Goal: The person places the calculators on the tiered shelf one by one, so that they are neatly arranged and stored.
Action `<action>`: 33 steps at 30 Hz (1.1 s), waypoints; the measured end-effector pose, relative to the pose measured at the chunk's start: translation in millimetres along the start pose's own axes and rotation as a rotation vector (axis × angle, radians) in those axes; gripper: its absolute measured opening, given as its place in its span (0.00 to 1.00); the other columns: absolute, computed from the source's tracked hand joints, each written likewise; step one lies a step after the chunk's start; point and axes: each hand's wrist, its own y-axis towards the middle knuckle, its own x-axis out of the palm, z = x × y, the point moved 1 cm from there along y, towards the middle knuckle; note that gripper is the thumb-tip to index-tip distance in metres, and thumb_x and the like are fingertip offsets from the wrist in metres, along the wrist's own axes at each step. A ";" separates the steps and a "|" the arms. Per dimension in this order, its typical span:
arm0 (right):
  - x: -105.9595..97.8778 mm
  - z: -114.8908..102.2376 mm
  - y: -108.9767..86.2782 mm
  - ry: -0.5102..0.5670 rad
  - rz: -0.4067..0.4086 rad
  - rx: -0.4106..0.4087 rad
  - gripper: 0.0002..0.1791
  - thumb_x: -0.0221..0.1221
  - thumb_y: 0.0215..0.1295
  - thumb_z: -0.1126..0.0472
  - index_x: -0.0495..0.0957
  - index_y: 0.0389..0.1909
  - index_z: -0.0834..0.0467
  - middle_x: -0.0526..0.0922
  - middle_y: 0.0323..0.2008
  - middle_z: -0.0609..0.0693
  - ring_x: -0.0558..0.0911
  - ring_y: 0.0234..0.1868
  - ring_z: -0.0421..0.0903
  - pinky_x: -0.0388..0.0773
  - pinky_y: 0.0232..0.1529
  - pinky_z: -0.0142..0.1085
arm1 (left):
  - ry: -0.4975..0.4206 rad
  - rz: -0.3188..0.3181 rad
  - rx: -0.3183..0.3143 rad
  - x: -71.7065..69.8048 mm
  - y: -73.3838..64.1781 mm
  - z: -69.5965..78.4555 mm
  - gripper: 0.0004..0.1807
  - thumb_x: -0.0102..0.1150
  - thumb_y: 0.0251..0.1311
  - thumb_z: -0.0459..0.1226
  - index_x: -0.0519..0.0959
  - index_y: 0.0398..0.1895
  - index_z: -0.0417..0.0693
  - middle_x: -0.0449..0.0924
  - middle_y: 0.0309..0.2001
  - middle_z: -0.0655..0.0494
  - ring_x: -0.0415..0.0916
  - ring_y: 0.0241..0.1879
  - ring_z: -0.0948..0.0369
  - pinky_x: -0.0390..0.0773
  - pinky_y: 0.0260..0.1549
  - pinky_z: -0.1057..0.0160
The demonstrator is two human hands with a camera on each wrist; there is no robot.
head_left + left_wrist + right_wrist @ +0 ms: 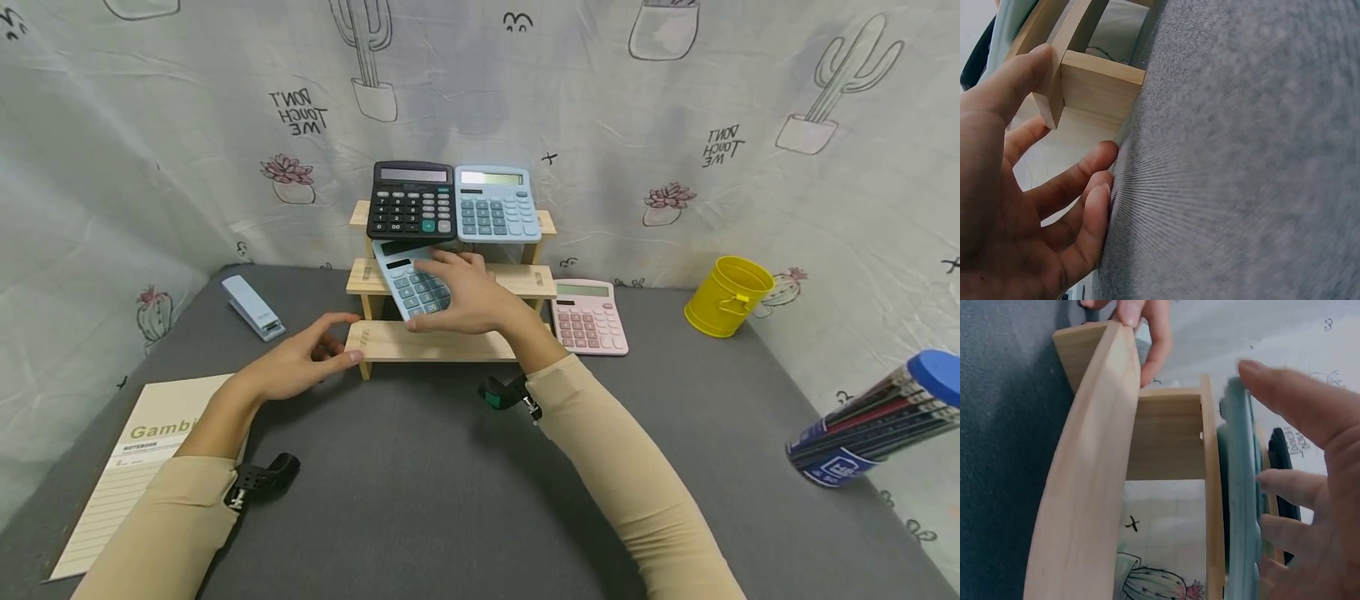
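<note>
Pale-blue calculator (pixel 411 285), tilted across the middle tier (pixel 517 273) of the wooden rack (pixel 528 287), beneath the right hand (pixel 474 296), spread wide and touching. Best straightened gently, clear of the black calculator (pixel 410 200) above, with the left hand (pixel 296 364), narrowed, steadying the lowest tier (pixel 450 343).

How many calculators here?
4: black calculator and upper blue calculator on the top shelf, lower blue calculator at the right hand, pink calculator beside the wooden rack. More may be hidden.
</note>
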 end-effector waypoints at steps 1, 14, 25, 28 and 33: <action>-0.6 1.1 0.0 0.009 -0.011 -0.008 0.52 0.70 0.57 0.35 0.60 0.80 0.45 0.51 0.82 0.53 0.50 0.78 0.64 0.53 0.72 0.63 | 0.001 -0.001 -0.003 -0.1 -0.2 0.0 0.41 0.55 0.72 0.61 0.52 0.80 0.61 0.77 0.58 0.39 0.77 0.51 0.48 0.76 0.39 0.56; 18.6 -8.0 9.1 -0.007 0.119 0.037 0.51 0.71 0.56 0.33 0.64 0.78 0.44 0.56 0.79 0.54 0.55 0.73 0.61 0.59 0.68 0.59 | -0.006 0.011 -0.013 3.6 -2.8 -3.2 0.41 0.55 0.71 0.62 0.53 0.80 0.61 0.76 0.58 0.39 0.77 0.53 0.47 0.77 0.41 0.54; 18.2 -5.5 8.7 0.026 0.176 -0.058 0.44 0.69 0.63 0.42 0.65 0.77 0.53 0.66 0.75 0.54 0.60 0.76 0.55 0.52 0.74 0.51 | -0.001 0.018 -0.009 4.0 1.4 -1.0 0.41 0.54 0.71 0.62 0.53 0.80 0.62 0.77 0.58 0.39 0.78 0.53 0.47 0.77 0.41 0.54; 19.1 -4.9 10.0 0.034 0.189 -0.070 0.43 0.69 0.64 0.42 0.65 0.76 0.53 0.67 0.74 0.54 0.62 0.75 0.53 0.52 0.74 0.50 | -0.003 0.015 -0.009 3.4 1.3 -1.4 0.41 0.54 0.71 0.62 0.53 0.80 0.62 0.76 0.58 0.39 0.77 0.52 0.48 0.77 0.41 0.54; 20.4 -4.9 12.4 0.044 0.209 -0.067 0.43 0.69 0.64 0.41 0.66 0.75 0.53 0.68 0.73 0.53 0.62 0.75 0.52 0.52 0.74 0.48 | -0.002 0.014 -0.007 1.8 0.3 -0.4 0.41 0.54 0.71 0.62 0.53 0.80 0.61 0.76 0.58 0.39 0.77 0.52 0.48 0.76 0.41 0.54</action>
